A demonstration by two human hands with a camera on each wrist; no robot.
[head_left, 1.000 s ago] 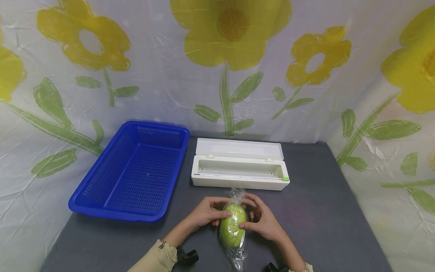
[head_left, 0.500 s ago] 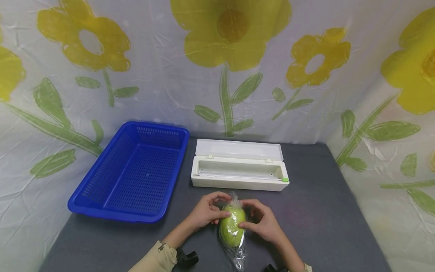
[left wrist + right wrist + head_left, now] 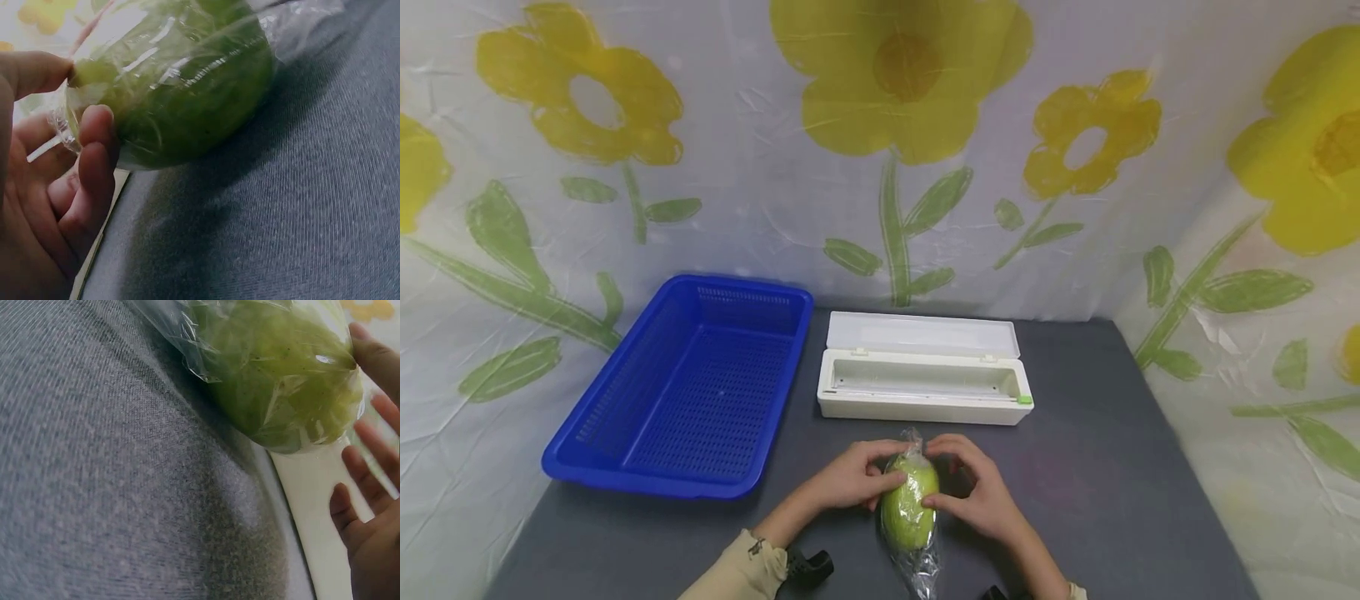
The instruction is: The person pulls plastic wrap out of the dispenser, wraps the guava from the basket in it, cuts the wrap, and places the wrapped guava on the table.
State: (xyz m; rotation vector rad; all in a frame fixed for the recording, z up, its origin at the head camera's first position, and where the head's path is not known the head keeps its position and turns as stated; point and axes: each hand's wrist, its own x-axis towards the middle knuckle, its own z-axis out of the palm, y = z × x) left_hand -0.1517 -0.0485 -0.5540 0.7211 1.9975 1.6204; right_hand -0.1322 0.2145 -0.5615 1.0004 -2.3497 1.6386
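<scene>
A light green oval fruit (image 3: 910, 510) in clear plastic wrap (image 3: 922, 568) lies at the front middle of the table, its long axis towards the person. Loose wrap bunches at its far end and trails off its near end. My left hand (image 3: 853, 477) holds the fruit's left side, thumb on top and index finger at the bunched wrap. From the other side my right hand (image 3: 981, 493) holds it, thumb on the wrapped skin and index finger at the far end. In the right wrist view, the remaining fingers (image 3: 369, 472) stand loosely bent, off the fruit.
Beyond the hands stands a white wrap dispenser box (image 3: 917, 410), lid (image 3: 921, 335) raised, with a green slider (image 3: 1024, 400) on its right. A blue plastic basket (image 3: 707, 487) is at the left. Flowered curtain (image 3: 760, 217) surrounds the grey table (image 3: 1097, 467).
Fingers of both hands have shifted slightly at the bunched wrap on the fruit's far end, which now stands up less. The head view has tilted a little; the fruit stays in place.
</scene>
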